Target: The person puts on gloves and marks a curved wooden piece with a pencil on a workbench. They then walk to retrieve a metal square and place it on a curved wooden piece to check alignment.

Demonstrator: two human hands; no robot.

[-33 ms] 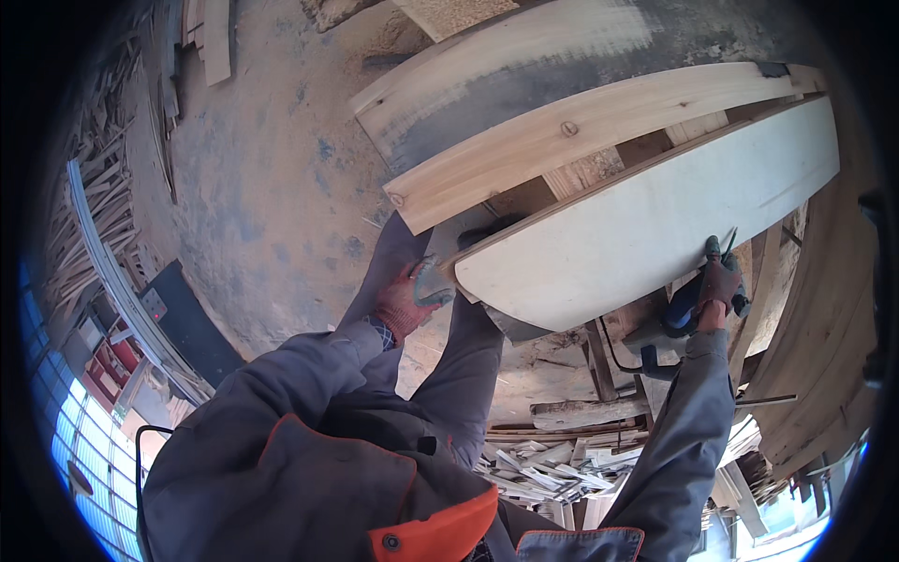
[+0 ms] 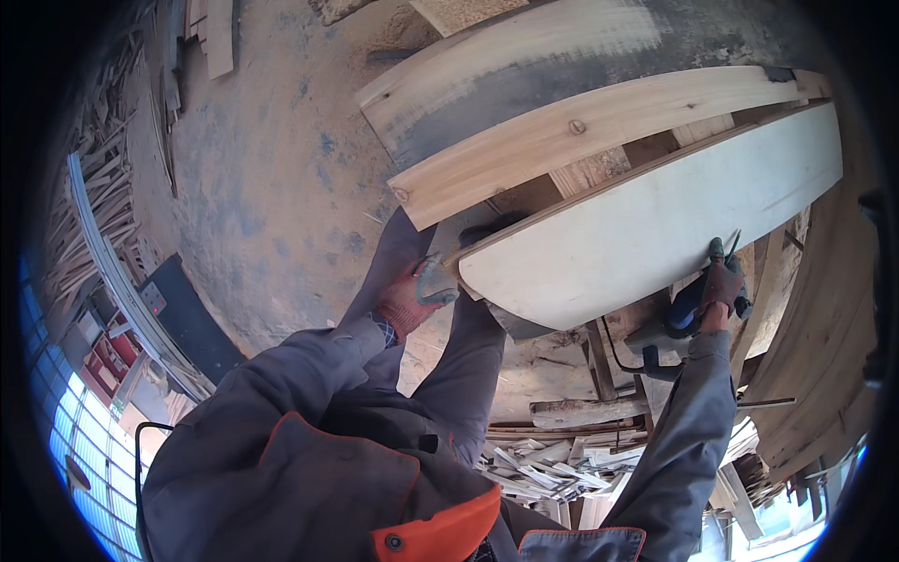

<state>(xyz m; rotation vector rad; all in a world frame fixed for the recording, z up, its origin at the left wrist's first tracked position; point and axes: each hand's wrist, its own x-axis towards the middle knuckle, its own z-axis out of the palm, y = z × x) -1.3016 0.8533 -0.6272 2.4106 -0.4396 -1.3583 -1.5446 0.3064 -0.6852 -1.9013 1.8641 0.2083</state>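
Clearly, we are looking down at our own two gloved hands and a long, white-faced wooden board [image 2: 646, 220] with a rounded left end, which lies at a slant and rests over other timber. This white board is our landmark for everything else. Just off its rounded end is our left hand [image 2: 409, 295], in a red knitted glove with grey-green fingertips; its fingers are parted and loosely curved, thumb apart, and we cannot tell whether they brush the board's tip. At the board's near edge, towards its right end, is our right hand [image 2: 721, 281], also gloved, with one fingertip up against the white face. A slim dark stick [image 2: 735, 240] shows beside that fingertip; we cannot tell whether the fingers pinch it, nor whether they are closed around the blue-and-black object [image 2: 682, 311] just below the board's near edge, partly covered by the hand.

Beyond the board's far edge runs a pale, knotty, curved plank [image 2: 524, 155], and farther past it a wide wooden board stained grey-black [image 2: 524, 66]. Our grey-trousered legs [image 2: 473, 361] are by the board's rounded end. On the near side of the board, well apart from it, is a heap of pale wood offcuts [image 2: 562, 468]; far to its left, a tangle of thin wooden strips [image 2: 94, 206] lies beside the dusty brown floor [image 2: 281, 169]
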